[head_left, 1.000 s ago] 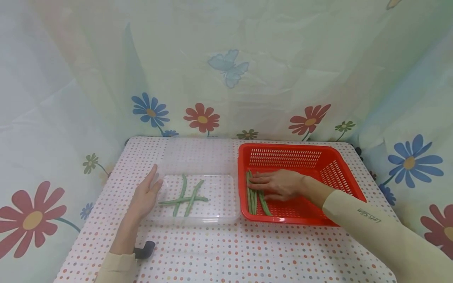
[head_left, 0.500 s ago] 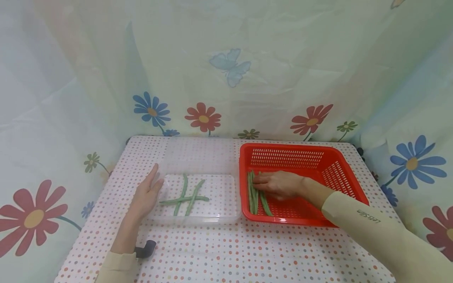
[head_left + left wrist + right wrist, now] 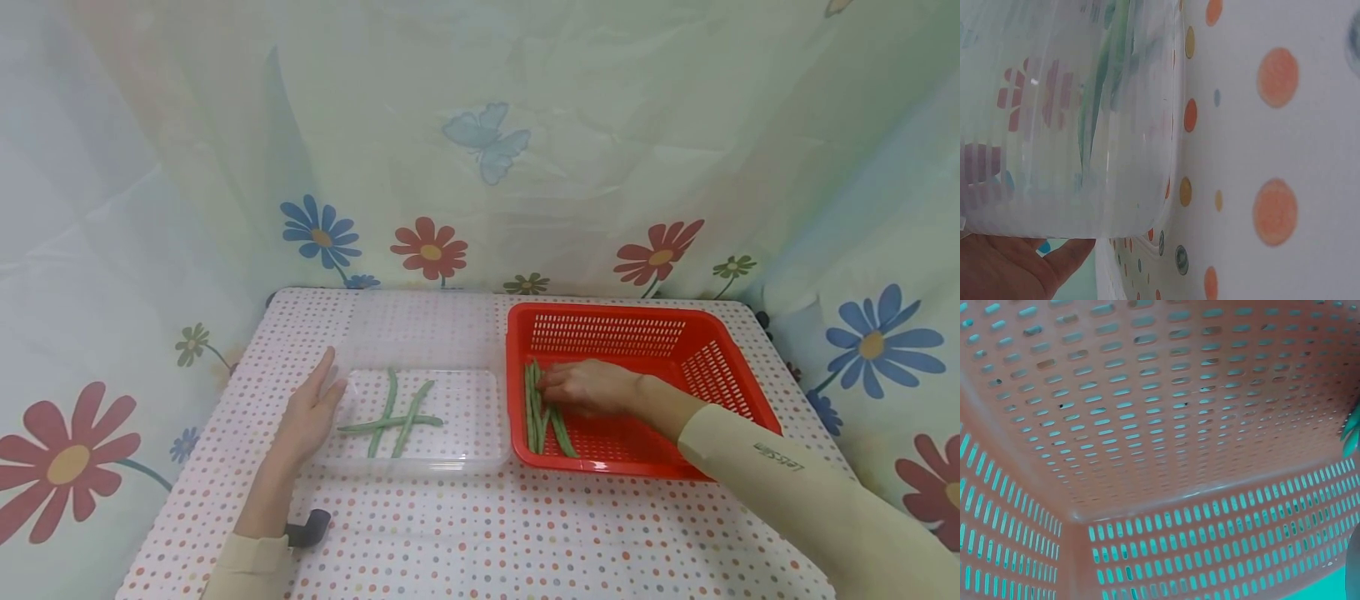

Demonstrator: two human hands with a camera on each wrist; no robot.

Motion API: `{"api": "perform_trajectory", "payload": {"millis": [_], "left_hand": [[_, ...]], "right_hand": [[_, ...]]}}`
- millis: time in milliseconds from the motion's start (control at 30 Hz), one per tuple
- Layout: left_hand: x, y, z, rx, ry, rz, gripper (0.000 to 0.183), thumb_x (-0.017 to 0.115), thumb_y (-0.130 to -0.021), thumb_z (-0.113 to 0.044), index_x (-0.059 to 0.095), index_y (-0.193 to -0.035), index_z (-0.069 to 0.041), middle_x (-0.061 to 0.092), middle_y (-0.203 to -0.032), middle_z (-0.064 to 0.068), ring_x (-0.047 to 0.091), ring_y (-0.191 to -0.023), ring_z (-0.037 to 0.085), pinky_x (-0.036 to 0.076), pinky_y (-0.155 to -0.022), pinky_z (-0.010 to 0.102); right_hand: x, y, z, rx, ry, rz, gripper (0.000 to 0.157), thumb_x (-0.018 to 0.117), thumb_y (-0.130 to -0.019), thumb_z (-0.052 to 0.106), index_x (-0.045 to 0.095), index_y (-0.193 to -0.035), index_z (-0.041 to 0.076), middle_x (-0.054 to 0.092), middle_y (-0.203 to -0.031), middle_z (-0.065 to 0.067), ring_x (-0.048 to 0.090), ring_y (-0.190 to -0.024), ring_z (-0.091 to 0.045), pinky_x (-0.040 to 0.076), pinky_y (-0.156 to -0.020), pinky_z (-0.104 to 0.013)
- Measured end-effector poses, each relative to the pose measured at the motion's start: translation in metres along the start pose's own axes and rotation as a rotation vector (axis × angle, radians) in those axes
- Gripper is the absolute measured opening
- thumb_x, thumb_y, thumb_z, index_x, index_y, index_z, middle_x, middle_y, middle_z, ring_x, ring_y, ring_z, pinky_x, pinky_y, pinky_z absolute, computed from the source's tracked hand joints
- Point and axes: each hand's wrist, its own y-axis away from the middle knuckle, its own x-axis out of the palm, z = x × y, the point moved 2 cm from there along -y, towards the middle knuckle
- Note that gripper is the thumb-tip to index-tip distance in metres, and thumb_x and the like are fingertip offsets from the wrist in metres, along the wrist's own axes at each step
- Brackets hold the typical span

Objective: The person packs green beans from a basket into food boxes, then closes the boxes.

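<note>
Inside the red basket, my right hand pinches a green bean with curled fingertips. Other green beans lie along the basket's left side, lengthwise, and some ends are hidden under the fingers. In the right wrist view only a bean tip shows at the right edge. My left hand rests its extended fingers against the left side of a clear plastic container. Three green beans lie crossed in that container. The left wrist view shows a fingertip at the container's wall.
Behind the container, its translucent lid lies flipped back on the dotted tabletop. The basket stands close to the container's right side. A flower-printed curtain surrounds the table at the back and sides.
My right hand's fingers have drawn together and shifted slightly back from the leftmost beans. One bean beneath them has tilted. The left hand has stayed in place.
</note>
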Motion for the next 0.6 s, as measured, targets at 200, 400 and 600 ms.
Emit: {"api": "perform_trajectory", "payload": {"millis": [200, 400, 600], "left_hand": [[0.0005, 0.0001, -0.0007, -0.003, 0.001, 0.002, 0.061, 0.036, -0.112, -0.046, 0.007, -0.166, -0.043, 0.012, -0.176, 0.003, 0.011, -0.163, 0.035, 0.01, -0.131, 0.062], [0.0001, 0.0005, -0.0017, -0.006, -0.001, 0.0, 0.062, 0.037, -0.112, -0.043, 0.008, -0.167, -0.04, 0.012, -0.176, 0.003, 0.011, -0.163, 0.035, 0.011, -0.131, 0.062], [-0.0001, 0.0004, -0.0016, -0.012, -0.001, -0.001, 0.062, 0.037, -0.113, -0.041, 0.008, -0.168, -0.038, 0.011, -0.176, 0.003, 0.01, -0.163, 0.035, 0.01, -0.131, 0.063]], "right_hand": [[-0.0021, 0.0005, 0.001, 0.122, -0.057, 0.033, 0.056, 0.085, -0.086, 0.038, 0.066, -0.136, 0.023, 0.073, -0.134, 0.004, 0.07, -0.123, -0.019, 0.062, -0.1, -0.042], [-0.0066, 0.0013, 0.0016, 0.137, -0.073, -0.014, 0.054, 0.086, -0.085, 0.036, 0.066, -0.133, 0.025, 0.073, -0.131, 0.006, 0.068, -0.121, -0.017, 0.062, -0.099, -0.041], [-0.0093, 0.0009, 0.0012, -0.002, 0.03, -0.134, 0.045, 0.087, -0.086, 0.03, 0.075, -0.128, 0.018, 0.072, -0.128, 0.0, 0.063, -0.119, -0.019, 0.065, -0.091, -0.036]]}}
